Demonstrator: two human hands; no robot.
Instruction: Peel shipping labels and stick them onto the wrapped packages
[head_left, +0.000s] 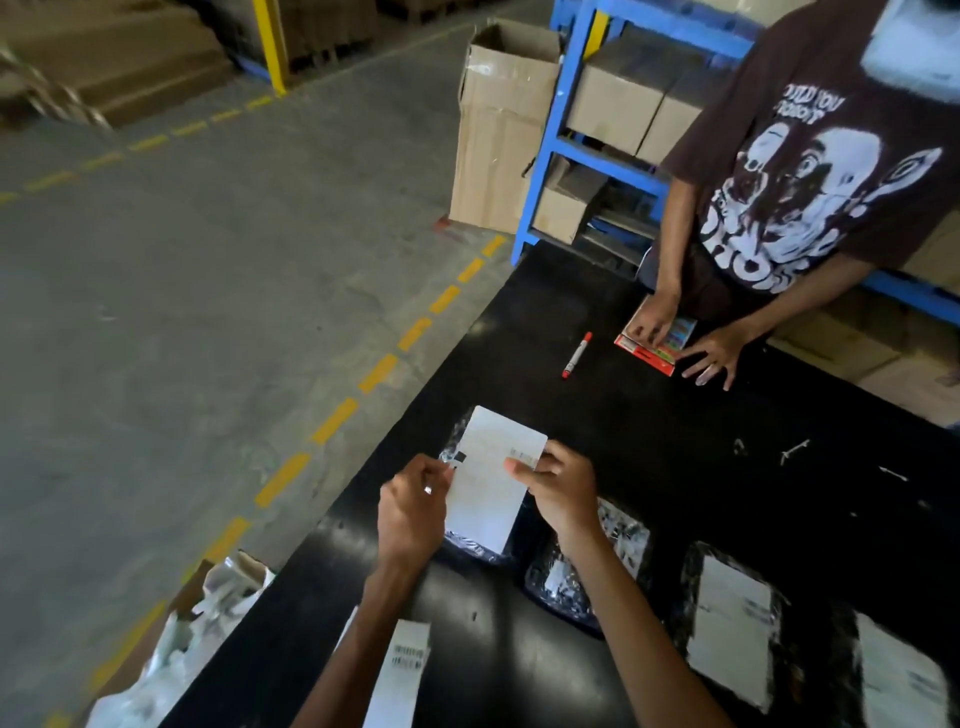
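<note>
I've got the shipping label mid-frame, w/ my left hand pinching its left edge and right hand pinching the right, held taut just above the wrapped package so it prob. lands flat. Labelled packages sit lower right on the black table.

matt white paper label, glossy black tabletop; crinkly shiny plastic pkg wrap

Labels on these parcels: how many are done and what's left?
Two wrapped packages at the lower right, one and another, already carry white labels. The left hand and right hand hold a label sheet above another package. A package beside it looks unlabelled, and a label strip waits.
</note>
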